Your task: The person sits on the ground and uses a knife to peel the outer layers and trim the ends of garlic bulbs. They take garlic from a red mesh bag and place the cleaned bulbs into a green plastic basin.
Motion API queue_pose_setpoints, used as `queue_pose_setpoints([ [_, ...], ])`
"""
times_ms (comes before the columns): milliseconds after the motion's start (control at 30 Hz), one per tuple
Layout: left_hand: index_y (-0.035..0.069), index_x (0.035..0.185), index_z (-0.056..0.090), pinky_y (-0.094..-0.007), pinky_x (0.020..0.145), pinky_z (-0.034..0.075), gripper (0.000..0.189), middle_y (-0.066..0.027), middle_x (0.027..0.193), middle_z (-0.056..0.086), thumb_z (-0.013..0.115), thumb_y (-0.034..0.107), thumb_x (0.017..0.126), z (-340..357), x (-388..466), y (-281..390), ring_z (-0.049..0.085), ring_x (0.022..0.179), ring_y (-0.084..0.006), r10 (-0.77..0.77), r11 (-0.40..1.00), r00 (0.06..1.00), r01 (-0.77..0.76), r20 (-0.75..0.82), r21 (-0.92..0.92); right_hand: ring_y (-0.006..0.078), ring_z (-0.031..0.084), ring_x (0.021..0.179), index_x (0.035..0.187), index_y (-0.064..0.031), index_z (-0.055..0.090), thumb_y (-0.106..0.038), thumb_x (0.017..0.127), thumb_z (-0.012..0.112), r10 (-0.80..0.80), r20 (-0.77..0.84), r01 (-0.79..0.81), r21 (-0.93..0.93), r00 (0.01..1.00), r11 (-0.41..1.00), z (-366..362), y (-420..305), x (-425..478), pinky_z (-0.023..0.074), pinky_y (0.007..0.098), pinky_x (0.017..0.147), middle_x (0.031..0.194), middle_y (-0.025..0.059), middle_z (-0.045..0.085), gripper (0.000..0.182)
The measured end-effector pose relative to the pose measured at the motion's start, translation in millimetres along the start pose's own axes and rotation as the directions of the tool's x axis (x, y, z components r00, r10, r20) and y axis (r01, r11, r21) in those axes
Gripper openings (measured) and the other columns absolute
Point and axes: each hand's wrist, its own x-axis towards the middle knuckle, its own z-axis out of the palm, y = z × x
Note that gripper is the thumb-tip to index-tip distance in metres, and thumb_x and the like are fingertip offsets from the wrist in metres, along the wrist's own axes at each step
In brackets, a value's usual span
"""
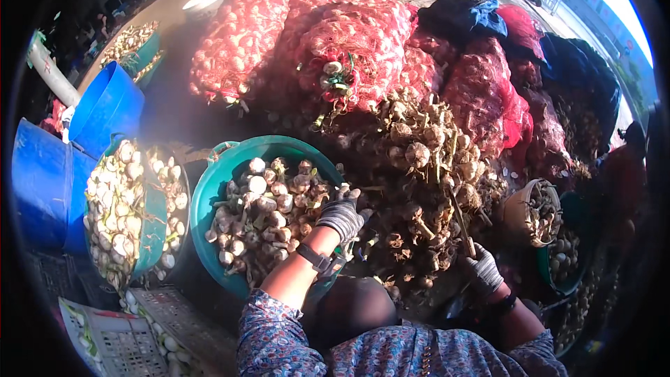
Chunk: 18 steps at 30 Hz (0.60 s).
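Observation:
My left hand [341, 213], in a grey striped knit glove, is over the right rim of a round green plastic basin [207, 173]. Its fingers are apart and I see nothing held in them. Trimmed garlic bulbs [272, 217] fill much of that basin. My right hand [482, 270], gloved alike, grips the wooden handle of a knife [460, 217]. The narrow blade points away from me, across a heap of garlic [424, 154] with dry stems and roots. Part of this heap lies in deep shadow between my hands.
Red mesh sacks of garlic [356, 36] stand behind the heap. To the left are a tub of pale bulbs [118, 199], blue plastic tubs [42, 183] and a plastic crate [118, 332]. A beige bucket [518, 212] of trimmings tilts at the right, beside another green basin [568, 283].

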Motion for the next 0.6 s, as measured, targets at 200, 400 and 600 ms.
queue_pose_setpoints([
  [200,0.004,0.137,0.048,-0.0444,0.111,0.034,0.068,-0.0220,0.142,0.047,0.061,0.050,0.089,31,-49,-75,0.044,0.132,-0.0382,0.024,0.988,0.996,-0.036,-0.081,-0.149,0.0057,0.056,0.089,0.113,-0.0037,0.060,-0.004,0.092,0.061,-0.003,0.080,0.012,-0.109,0.997,0.994,59,-28,-39,0.0489,0.0232,0.080,0.098,-0.0026,0.061,0.021],
  [400,0.007,0.144,0.042,-0.0514,0.116,0.024,0.072,-0.0176,0.154,0.034,0.052,0.054,0.090,30,-89,-138,0.033,0.141,-0.0357,-0.219,0.974,0.964,0.207,-0.149,-0.092,0.0123,0.058,0.083,0.100,-0.0059,0.061,-0.003,0.093,0.056,-0.029,0.127,0.066,-0.302,0.991,0.951,69,-25,-36,0.0496,0.0269,0.074,0.091,0.0009,0.062,0.009],
  [600,0.022,0.156,0.019,-0.0650,0.115,0.001,0.083,-0.0143,0.162,0.016,0.051,0.058,0.088,53,-129,-207,0.013,0.148,-0.0357,-0.323,0.944,0.934,0.328,-0.154,0.011,0.0076,0.049,0.069,0.091,-0.0103,0.057,0.004,0.091,0.052,0.100,0.144,-0.104,0.026,0.985,0.994,95,-23,-31,0.0433,0.0239,0.059,0.077,-0.0030,0.054,0.015],
])
